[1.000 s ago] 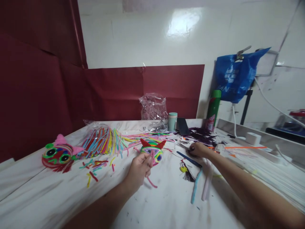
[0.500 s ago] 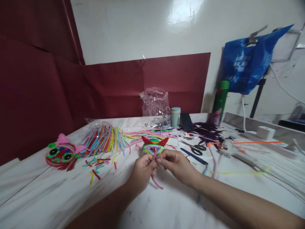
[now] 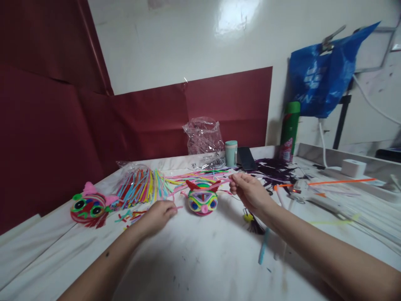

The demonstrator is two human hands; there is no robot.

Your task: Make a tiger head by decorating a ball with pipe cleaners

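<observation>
A small animal head (image 3: 202,198) of coiled coloured pipe cleaners, with red ears and a pink nose, sits on the white table (image 3: 203,259). My left hand (image 3: 156,215) lies on the table to its left, fingers pinched on a thin pink pipe cleaner piece (image 3: 178,207). My right hand (image 3: 249,190) hovers to the right of the head, fingers curled and pinched; what they hold I cannot make out.
A second pipe-cleaner head (image 3: 89,207) lies at far left. A heap of coloured pipe cleaners (image 3: 140,184) sits behind. Further back: a clear plastic bag (image 3: 203,140), a teal cup (image 3: 231,153), a phone (image 3: 246,158), a green can (image 3: 290,130). A blue stick (image 3: 263,251) and a tassel (image 3: 252,223) lie right.
Both hands have let go of the small head, which now rests on the table. My left hand moved left and down, my right hand moved right and up.
</observation>
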